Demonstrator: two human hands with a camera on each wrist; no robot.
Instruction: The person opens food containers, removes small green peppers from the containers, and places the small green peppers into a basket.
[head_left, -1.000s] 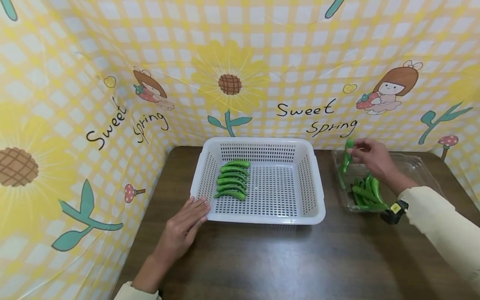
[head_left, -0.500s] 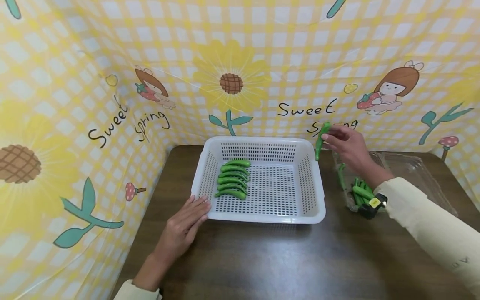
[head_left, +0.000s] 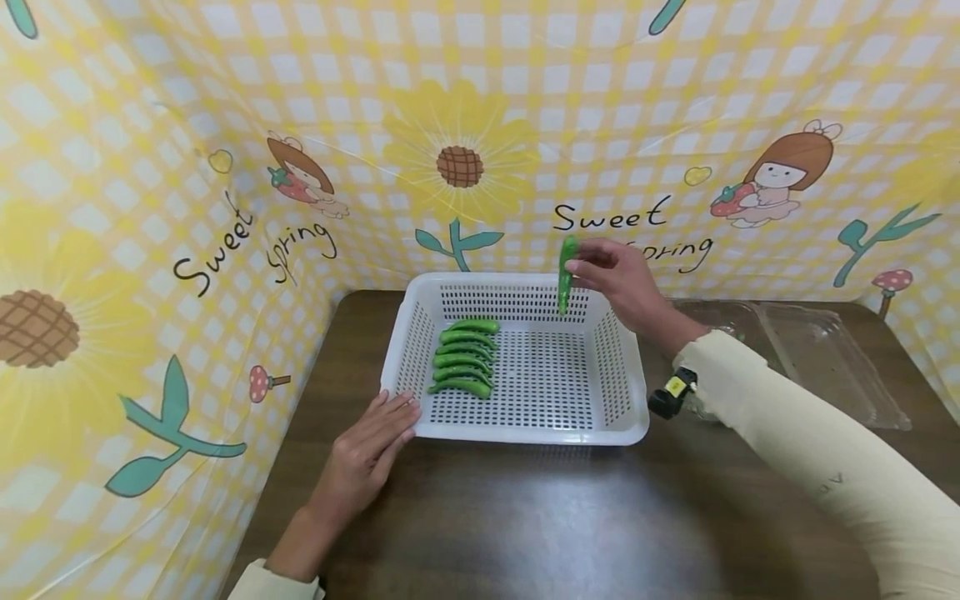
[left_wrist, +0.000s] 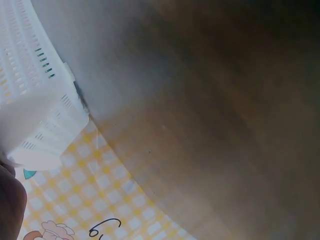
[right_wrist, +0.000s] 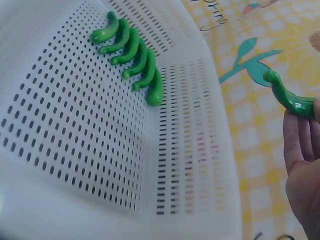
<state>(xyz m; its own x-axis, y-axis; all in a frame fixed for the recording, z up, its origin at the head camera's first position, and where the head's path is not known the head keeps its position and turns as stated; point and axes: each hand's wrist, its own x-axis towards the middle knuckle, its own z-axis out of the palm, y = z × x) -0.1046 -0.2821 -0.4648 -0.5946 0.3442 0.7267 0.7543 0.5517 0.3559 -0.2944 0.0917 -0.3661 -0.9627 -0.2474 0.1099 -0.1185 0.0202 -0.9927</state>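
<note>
My right hand (head_left: 618, 279) pinches a green chili pepper (head_left: 566, 275) by its upper part, the pepper hanging nearly upright over the back right of a white perforated basket (head_left: 517, 438). In the right wrist view the same pepper (right_wrist: 291, 100) shows a curved stem end poking out past the fingers. Several green peppers (head_left: 462, 361) lie in a neat row on the left side of the basket floor. At the basket's front left corner, my left hand (head_left: 375, 446) rests on the rim with fingers extended. Only a bit of that hand (left_wrist: 11, 202) shows in the left wrist view.
A clear plastic container (head_left: 832, 358) with its lid folded out stands on the dark wooden table (head_left: 525, 525) to the right, its contents hidden behind the right arm. A yellow checked cloth (head_left: 360, 100) with flower prints hangs behind and to the left.
My right hand has carried the pepper leftward from the clear container to above the basket. The left hand and the row of peppers stay where they were.
</note>
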